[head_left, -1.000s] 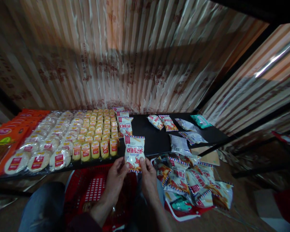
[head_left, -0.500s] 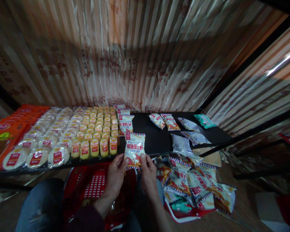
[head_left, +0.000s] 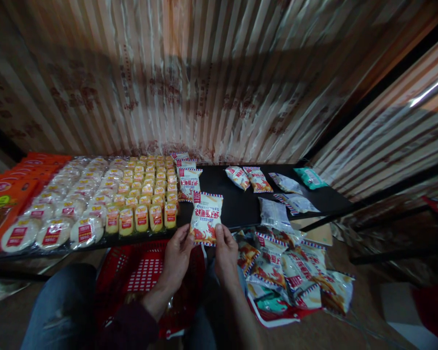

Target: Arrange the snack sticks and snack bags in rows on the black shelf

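Observation:
Between my two hands is a white snack bag (head_left: 207, 218) with red lettering and striped edges, slightly tilted over the front edge of the black shelf (head_left: 237, 206). My left hand (head_left: 177, 250) pinches its lower left corner, and my right hand (head_left: 226, 250) grips the lower right with the thumb in front. Just behind it, a column of matching snack bags (head_left: 189, 183) stands overlapped on the shelf. To their left are rows of small yellow packaged cakes (head_left: 141, 218). Farther right, two similar bags (head_left: 257, 180) lie on the shelf.
Round white packaged cakes (head_left: 87, 231) and orange packets (head_left: 7, 199) fill the shelf's left end. Silvery bags (head_left: 274, 215) and a green packet (head_left: 310, 178) lie at the right. Below are a red basket (head_left: 146, 272) and a heap of snack bags (head_left: 270, 265) in another basket.
The held bag has tipped a little to the right and shifted slightly up toward the standing bags. Both hands keep hold of it. The view has shifted slightly.

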`<state>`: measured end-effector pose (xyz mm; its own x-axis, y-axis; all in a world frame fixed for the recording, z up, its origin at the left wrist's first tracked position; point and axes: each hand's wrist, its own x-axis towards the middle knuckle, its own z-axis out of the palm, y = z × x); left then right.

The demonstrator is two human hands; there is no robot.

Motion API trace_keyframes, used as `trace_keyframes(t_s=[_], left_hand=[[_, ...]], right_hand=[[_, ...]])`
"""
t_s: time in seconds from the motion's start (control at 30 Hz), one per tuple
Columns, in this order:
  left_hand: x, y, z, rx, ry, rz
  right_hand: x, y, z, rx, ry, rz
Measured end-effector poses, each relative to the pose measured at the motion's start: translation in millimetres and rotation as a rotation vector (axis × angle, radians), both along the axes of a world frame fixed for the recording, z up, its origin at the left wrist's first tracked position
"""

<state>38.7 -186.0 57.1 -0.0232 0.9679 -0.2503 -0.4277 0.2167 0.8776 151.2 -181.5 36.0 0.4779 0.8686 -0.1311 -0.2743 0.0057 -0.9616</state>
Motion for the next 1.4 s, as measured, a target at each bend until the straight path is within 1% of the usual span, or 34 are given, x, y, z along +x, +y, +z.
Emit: trace_keyframes(t_s=[0.13,0.23,0.4,0.47,0.53,0.63,0.67,0.73,0.8,0.9,1.0,1.07,1.13,1.2,1.27,1.33,1.4], left_hand=[[0.5,-0.4,0.1,-0.002,0.001,-0.005],[1.6,1.1,0.3,-0.014,-0.015,0.016],[5.1,5.2,-1.8,-0.014,-0.038,0.023],[6.0,5.4,-3.7,-0.005,-0.015,0.017],[6.0,3.2,-5.0,0.039,0.075,0.041],[5.0,-4.9,-3.0,0.200,0.300,0.122],[4.8,-8.2,-0.8,0.263,0.362,0.131],[5.0,-14.5,5.9,0.341,0.409,0.092],[6.4,-18.7,14.4,0.316,0.336,0.009],[9.8,-19.8,25.2,0.187,0.108,-0.074],[13.0,-15.6,27.4,0.093,-0.070,-0.063],[14.3,-11.4,24.5,0.034,-0.175,-0.027],[14.4,-7.1,21.0,-0.025,-0.276,0.007],[13.3,-3.4,19.1,-0.084,-0.348,0.024],[11.7,-0.8,19.0,-0.134,-0.383,0.017],[10.4,0.7,19.4,-0.146,-0.382,0.019],[9.7,1.6,18.7,-0.121,-0.364,0.028]], right_hand=[[0.9,2.7,-1.3,0.014,0.030,-0.014],[1.2,4.0,-1.2,0.021,0.057,-0.006],[-1.3,1.2,2.5,0.033,0.101,0.034],[-2.9,-1.1,4.3,0.043,0.127,0.039],[-3.7,-3.2,5.9,0.048,0.136,0.018],[-2.8,-5.8,7.9,0.042,0.102,-0.035],[-2.3,-6.8,8.7,0.037,0.075,-0.053],[-1.6,-9.9,11.2,0.027,0.000,-0.069],[-2.1,-14.7,15.0,0.034,-0.115,-0.057],[-4.7,-24.0,21.9,0.105,-0.380,-0.012],[-7.9,-31.9,26.5,0.226,-0.706,0.014],[-9.8,-35.4,27.0,0.306,-0.889,0.019],[-11.6,-37.8,25.8,0.386,-1.023,0.028],[-13.3,-39.5,23.5,0.450,-1.102,0.051],[-14.7,-40.3,21.1,0.477,-1.130,0.073],[-15.8,-39.7,19.3,0.468,-1.129,0.061],[-16.4,-37.6,18.4,0.428,-1.125,0.027]])
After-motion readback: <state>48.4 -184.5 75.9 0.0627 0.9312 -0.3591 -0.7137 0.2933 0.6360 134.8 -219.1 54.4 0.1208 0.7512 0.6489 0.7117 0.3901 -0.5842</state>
